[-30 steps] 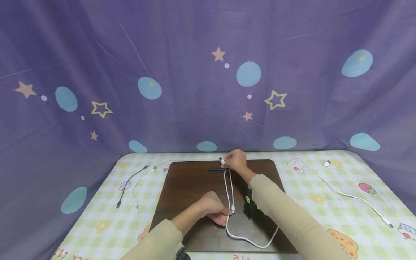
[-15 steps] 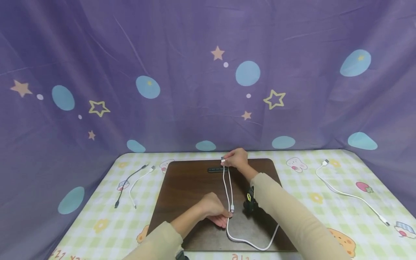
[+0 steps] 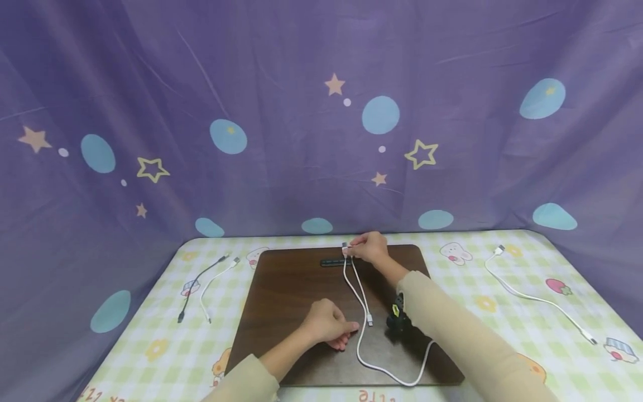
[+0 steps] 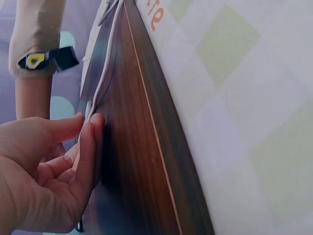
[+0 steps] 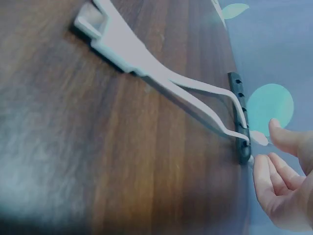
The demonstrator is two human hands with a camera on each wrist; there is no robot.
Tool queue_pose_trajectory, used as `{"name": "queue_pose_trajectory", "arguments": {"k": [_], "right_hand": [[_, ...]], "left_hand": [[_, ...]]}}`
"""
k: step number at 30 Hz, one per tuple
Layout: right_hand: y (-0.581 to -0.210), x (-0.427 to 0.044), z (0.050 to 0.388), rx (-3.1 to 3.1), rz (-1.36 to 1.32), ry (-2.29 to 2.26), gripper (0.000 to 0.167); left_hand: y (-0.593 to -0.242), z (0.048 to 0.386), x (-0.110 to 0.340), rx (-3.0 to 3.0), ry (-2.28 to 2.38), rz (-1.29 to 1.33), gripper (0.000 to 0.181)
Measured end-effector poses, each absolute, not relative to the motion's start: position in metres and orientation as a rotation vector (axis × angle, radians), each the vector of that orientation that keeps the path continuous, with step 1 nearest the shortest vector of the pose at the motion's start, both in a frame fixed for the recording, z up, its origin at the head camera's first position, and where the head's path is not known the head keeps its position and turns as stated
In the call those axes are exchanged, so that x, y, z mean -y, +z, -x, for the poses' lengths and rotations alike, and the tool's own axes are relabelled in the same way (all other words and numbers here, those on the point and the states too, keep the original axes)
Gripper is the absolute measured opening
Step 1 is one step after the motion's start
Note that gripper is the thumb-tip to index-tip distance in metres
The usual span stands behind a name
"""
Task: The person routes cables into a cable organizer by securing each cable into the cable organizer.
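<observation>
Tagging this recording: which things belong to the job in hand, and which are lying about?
Likely job: black slotted strip, white cabling through it, brown board beneath.
Lying about: dark cable and short white cable, left; longer white cable, right.

Lower white plug (image 3: 370, 320) shifted right, cable (image 3: 358, 349) too

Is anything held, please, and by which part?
Nothing appears held: the right hand hovers beside a white rectangular plug, the left hand beside a thin white cable.

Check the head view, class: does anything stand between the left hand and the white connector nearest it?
Yes: one white cable strand runs between the left hand and the white connector. Nothing else visible blocks that gap.
</observation>
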State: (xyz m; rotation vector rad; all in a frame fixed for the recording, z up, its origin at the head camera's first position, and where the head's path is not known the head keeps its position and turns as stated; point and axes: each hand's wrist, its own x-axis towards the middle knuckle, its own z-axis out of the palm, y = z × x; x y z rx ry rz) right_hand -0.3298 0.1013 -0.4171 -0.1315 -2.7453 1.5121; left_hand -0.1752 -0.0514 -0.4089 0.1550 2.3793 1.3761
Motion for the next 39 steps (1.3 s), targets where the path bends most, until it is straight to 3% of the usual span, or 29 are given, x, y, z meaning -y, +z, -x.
{"name": "queue_pose_trajectory", "arguments": {"k": [11,23,39], "right_hand": [[-0.413,-0.135,0.316,2.751,-0.011,1.606,0.03],[-0.414,-0.18,0.304,2.764,-0.028,1.585,0.032],[-0.408,-0.242,0.285,2.822,0.141,1.471,0.042]], "left_hand": [[-0.411,0.178,0.067,-2.403,1.519,-0.219,0.016],[-0.409,0.179,0.072,-2.413,1.594,-0.183,0.021],[-0.4,0.18,0.059,-2.415,1.52,-0.172,0.021]]}}
